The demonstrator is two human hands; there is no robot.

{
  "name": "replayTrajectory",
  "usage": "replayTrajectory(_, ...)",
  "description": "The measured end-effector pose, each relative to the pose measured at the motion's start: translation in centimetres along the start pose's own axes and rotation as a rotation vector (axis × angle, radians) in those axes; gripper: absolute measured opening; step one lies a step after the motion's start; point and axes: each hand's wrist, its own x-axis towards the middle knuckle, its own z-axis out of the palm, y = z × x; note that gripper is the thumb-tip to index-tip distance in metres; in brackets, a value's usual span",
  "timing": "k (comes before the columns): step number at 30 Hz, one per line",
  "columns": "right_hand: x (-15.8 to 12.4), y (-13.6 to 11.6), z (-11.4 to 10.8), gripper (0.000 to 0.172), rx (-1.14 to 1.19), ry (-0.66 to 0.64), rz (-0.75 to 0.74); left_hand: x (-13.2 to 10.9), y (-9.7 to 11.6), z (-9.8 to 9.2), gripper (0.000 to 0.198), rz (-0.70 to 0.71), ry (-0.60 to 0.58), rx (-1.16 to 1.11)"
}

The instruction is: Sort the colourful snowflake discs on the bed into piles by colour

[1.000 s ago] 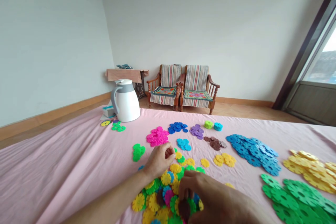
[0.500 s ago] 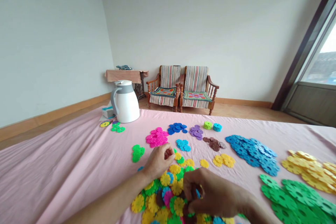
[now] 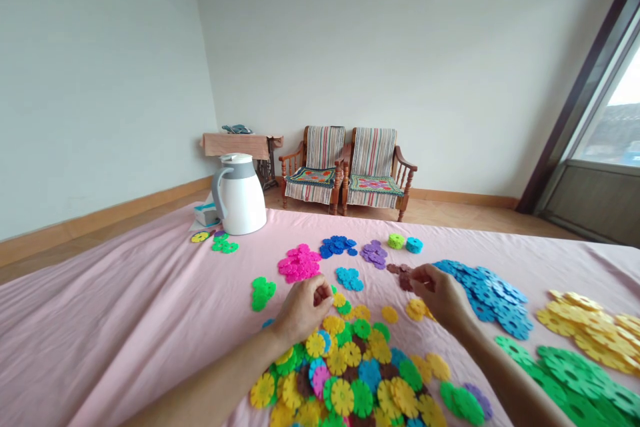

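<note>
Right hand [image 3: 443, 293] has its fingertips at the brown pile [image 3: 404, 273], beyond the mixed heap [image 3: 343, 397]; can't tell if they grasp anything. Left hand [image 3: 306, 303] curls at the heap's far left edge, probably resting there out of the way; grip contents hidden. Pink pile [image 3: 299, 263] and large blue pile [image 3: 493, 295] sit apart on the cloth [image 3: 165, 307], presumably so colours don't mix.

soft daylight, glaring window [image 3: 620, 123] at right, stretched edges
</note>
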Motion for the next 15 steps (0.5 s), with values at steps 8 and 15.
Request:
replayTrajectory(8, -3.1, -2.6, 1.4, 0.010, -0.190, -0.220, -0.251, 0.0, -0.1, 0.0, 0.005, 0.000, -0.002, 0.013)
replayTrajectory(15, -2.2, -3.0, 0.4, 0.006, -0.123, -0.297, -0.218, -0.1, -0.3, 0.0, 0.005, 0.007, -0.003, 0.011)
